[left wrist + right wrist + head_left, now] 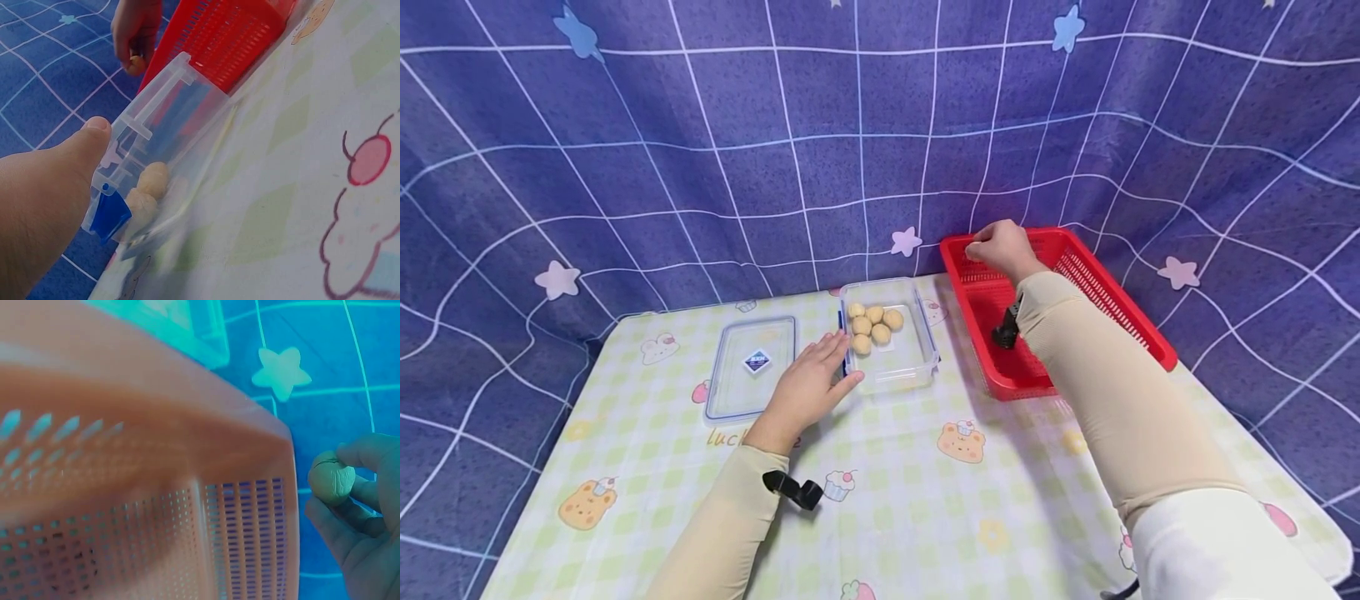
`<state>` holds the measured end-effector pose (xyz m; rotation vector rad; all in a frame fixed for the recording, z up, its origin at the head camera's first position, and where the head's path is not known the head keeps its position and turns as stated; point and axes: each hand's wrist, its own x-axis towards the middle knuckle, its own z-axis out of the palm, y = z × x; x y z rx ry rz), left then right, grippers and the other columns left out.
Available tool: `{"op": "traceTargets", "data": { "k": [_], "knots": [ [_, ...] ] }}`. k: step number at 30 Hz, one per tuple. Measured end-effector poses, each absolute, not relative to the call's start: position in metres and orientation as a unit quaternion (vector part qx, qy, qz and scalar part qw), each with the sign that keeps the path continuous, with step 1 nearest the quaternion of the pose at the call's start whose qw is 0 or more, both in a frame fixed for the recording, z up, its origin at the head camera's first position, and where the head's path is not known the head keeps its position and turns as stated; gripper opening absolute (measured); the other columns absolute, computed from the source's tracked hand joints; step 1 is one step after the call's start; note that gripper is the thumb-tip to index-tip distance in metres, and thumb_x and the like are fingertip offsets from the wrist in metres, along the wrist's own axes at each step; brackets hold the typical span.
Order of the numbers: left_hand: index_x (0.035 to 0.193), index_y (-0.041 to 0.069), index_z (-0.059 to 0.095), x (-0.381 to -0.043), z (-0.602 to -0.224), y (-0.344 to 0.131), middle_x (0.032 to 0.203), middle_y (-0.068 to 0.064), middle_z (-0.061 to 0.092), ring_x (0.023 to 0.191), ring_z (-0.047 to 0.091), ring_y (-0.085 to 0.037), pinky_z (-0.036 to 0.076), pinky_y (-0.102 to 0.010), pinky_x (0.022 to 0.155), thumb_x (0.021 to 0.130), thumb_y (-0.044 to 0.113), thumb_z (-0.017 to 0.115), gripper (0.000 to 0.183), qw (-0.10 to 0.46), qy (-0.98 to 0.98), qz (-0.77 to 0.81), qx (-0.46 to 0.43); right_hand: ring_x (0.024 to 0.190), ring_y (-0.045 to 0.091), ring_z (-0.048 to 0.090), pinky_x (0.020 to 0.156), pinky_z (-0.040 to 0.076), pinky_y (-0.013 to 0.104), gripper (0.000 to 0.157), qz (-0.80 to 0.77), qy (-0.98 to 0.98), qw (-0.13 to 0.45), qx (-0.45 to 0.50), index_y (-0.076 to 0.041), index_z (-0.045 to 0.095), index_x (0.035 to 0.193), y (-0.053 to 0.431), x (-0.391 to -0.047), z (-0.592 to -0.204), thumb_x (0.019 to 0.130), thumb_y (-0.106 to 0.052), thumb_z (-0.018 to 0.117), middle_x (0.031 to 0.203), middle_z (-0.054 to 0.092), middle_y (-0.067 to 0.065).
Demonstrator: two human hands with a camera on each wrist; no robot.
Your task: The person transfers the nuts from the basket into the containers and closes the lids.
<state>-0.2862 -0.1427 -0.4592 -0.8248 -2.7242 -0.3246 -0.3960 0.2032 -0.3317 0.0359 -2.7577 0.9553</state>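
My right hand (1003, 248) pinches a walnut (332, 479) between thumb and fingertips, at the far left corner of the red plastic basket (1150, 340). The walnut is tan, round and wrinkled, with a seam; the head view mostly hides it. My left hand (811, 379) rests at the left side of a clear plastic container (912, 367), fingers extended and thumb apart. Several walnuts (880, 334) lie inside, mostly toward its left. A blue latch (110, 215) hangs on the container's side below my left thumb in the left wrist view.
A clear lid (778, 392) with a blue seal and a diamond label lies left of the container. The table (887, 517) has a checked, cartoon-printed cloth. A blue grid-patterned curtain (820, 183) hangs right behind the table. The basket has raised, slotted walls.
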Motion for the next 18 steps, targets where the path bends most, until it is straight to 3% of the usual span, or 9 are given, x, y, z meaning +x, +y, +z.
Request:
{"op": "traceTargets", "data": {
  "k": [18],
  "knots": [
    [0.142,0.004,0.032,-0.286,-0.460,-0.144,0.147,-0.009,0.028,0.136,0.022,-0.025,0.015,-0.039,0.112,0.091,0.062,0.031,0.077,0.127,-0.944,-0.111,-0.283,0.081,0.020,0.056,0.074,0.048,0.032,0.031,0.313,-0.939,0.130,0.063,-0.004,0.070,0.101,0.147,-0.401,-0.335,0.074,-0.018,0.063,0.093,0.068,0.007]
  ]
}}
